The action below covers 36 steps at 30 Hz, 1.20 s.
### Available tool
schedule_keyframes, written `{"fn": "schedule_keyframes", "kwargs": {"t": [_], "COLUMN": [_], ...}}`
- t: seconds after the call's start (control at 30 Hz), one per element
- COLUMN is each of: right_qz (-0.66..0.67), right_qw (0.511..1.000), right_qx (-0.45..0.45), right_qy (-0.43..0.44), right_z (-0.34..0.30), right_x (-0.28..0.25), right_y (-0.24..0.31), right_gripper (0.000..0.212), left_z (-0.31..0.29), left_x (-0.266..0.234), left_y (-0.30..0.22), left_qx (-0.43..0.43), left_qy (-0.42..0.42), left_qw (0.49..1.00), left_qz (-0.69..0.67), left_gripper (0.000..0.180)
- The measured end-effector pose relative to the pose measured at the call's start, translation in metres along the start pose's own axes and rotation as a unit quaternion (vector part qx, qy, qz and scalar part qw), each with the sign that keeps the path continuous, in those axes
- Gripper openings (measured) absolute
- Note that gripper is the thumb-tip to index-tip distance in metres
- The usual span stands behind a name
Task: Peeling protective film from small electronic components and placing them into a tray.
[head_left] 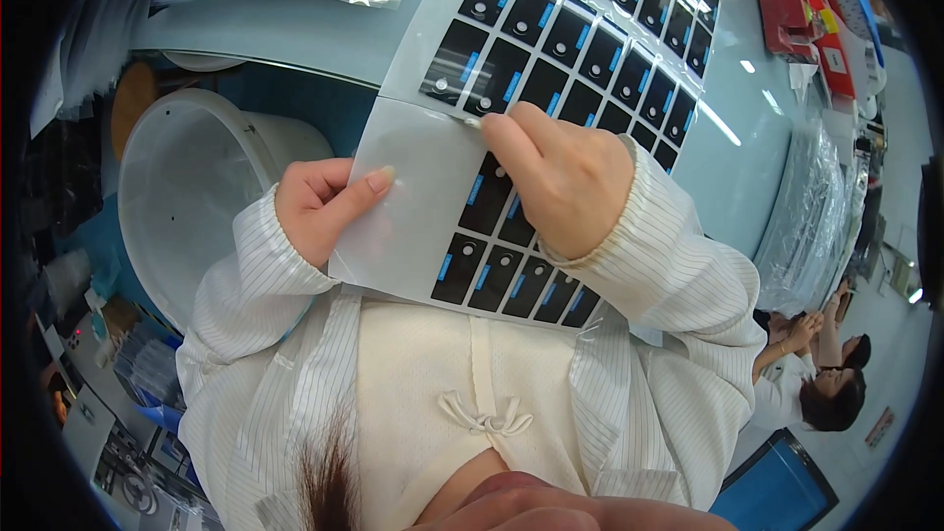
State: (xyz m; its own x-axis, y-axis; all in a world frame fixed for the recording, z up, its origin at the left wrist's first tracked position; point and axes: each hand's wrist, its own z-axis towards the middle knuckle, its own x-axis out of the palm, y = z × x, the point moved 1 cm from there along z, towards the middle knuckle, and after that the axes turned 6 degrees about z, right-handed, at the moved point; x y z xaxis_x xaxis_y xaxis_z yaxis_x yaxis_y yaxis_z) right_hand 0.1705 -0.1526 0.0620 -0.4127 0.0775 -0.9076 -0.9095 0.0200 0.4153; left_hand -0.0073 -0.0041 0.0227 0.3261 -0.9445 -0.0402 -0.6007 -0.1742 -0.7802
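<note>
Dark hair (329, 477) nearest camera. Black-rectangle sheeting (543, 87) overhangs tabletop (305, 34) near edge, long axis leaning far-right. Left hand (336, 202) pinches left margin, thumb on top; right hand (565, 177), above mid-sheeting, pinches pale tip (473, 123), kind unclear.

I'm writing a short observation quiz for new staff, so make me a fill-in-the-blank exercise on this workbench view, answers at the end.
1. The strips on the black pieces are coloured ____.
2. The hand over the black pieces is the person's ____ one.
3. On the left hand, the digit lying on top of the sheet's bare part is the ____.
4. The round, open-topped bucket stands to the person's ____.

Missing words: blue; right; thumb; left.
</note>
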Motion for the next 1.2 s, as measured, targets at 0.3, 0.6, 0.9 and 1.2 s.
{"fn": "schedule_keyframes", "kwargs": {"t": [0.3, 0.6, 0.9, 1.2], "right_qz": [-0.02, -0.063, -0.113, 0.035], "right_qw": [0.999, 0.995, 0.979, 0.951], "right_qx": [0.029, 0.077, 0.167, 0.306], "right_qy": [0.019, 0.003, 0.007, -0.01], "right_z": [-0.036, -0.065, -0.118, -0.179], "right_x": [-0.014, -0.018, -0.04, -0.072], "right_y": [-0.006, -0.007, -0.012, -0.016], "right_gripper": [0.026, 0.016, 0.01, 0.008], "left_z": [0.001, 0.001, 0.0, -0.012], "left_x": [0.003, 0.003, 0.0, -0.001], "left_y": [0.005, 0.006, 0.008, -0.004], "left_qx": [0.007, 0.017, 0.03, 0.129], "left_qy": [-0.01, -0.01, -0.007, 0.0], "left_qw": [1.0, 1.0, 0.999, 0.981], "left_qz": [-0.004, 0.017, 0.026, 0.141], "left_gripper": [0.028, 0.029, 0.03, 0.021]}}
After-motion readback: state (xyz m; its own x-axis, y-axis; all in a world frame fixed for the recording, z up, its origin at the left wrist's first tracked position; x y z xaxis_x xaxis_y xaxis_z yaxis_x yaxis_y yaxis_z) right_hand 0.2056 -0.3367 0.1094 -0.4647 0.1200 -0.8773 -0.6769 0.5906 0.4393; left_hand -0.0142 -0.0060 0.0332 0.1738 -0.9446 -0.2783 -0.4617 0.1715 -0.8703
